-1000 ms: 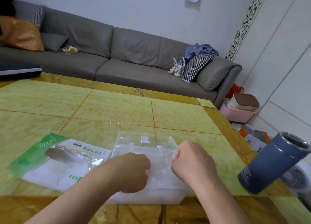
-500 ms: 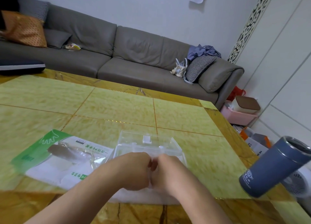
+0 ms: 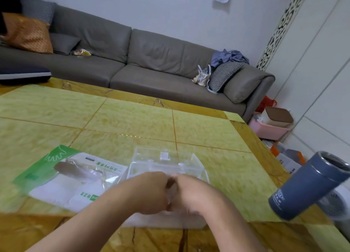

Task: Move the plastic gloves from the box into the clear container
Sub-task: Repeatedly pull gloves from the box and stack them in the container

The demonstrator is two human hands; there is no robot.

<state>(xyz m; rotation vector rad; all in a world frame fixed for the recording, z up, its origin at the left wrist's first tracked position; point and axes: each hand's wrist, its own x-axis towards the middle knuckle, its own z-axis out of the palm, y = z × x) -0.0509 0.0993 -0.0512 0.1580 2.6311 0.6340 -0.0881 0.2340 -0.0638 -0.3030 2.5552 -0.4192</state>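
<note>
- A long grey leather sofa is set against a plain pale wall.
- An orange patterned cushion is propped at its left end, a black-and-white checked cushion at its right (with blue cloth piled behind).
- A glossy yellow-green stone table with amber borders fills the foreground.
- A white carved lattice panel is seen at right, a pink plastic bin on the floor below.
</note>
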